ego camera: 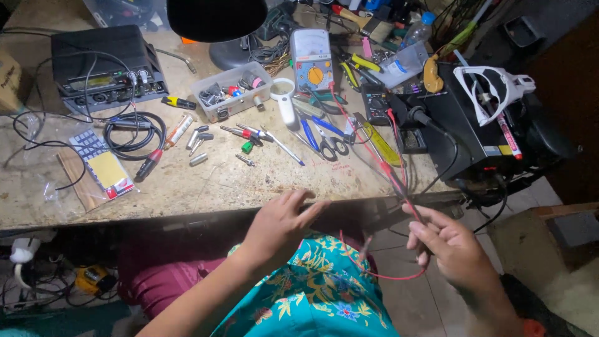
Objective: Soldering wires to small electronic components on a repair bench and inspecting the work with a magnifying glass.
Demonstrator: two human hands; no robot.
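Red test lead (399, 187), judged light and limp, is pinched by the right hand (452, 246); left hand (277, 221) lies open beside it.

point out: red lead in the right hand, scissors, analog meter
red lead (399, 187), head view, on the wire running up from the right hand (452, 246).
scissors (329, 148), head view, on the black handle loops.
analog meter (311, 59), head view, on its face.

Bare worktop (206, 187) lies open ahead of the left grip (277, 221); red wire (380, 162) and scissors (327, 143) crowd beyond the right grip (449, 246).
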